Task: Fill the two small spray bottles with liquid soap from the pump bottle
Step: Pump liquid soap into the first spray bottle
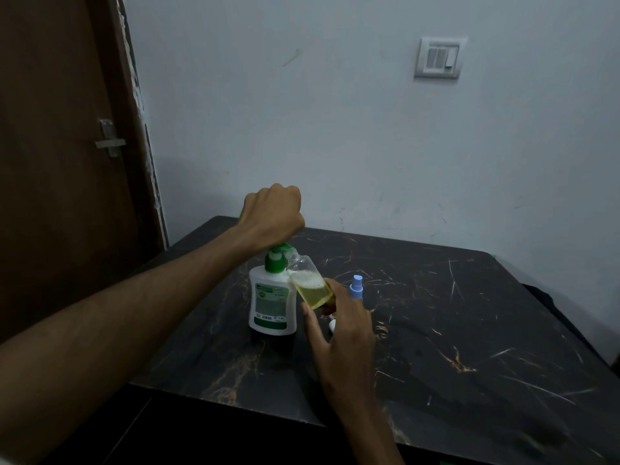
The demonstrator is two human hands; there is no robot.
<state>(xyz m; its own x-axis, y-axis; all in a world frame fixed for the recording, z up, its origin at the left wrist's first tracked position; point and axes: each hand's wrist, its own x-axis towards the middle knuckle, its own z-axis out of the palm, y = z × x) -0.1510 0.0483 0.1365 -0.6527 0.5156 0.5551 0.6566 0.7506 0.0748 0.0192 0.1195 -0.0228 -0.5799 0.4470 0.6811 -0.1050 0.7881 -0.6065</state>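
The white pump bottle (272, 305) with a green pump head (280, 255) stands on the dark marble table (469, 347). My left hand (273, 213) is a fist that presses down on the pump head from above. My right hand (345, 330) grips a small clear spray bottle (310, 283) with no cap on it. It is tilted, with its mouth against the pump's nozzle, and about half full of yellow soap with foam on top. A second small spray bottle with a blue cap (356, 287) stands upright just behind my right hand.
A small white piece (332, 325), perhaps the removed spray cap, lies on the table under my right hand, mostly hidden. The table stands against a pale wall with a switch plate (437, 58). A brown door (60, 146) is at the left.
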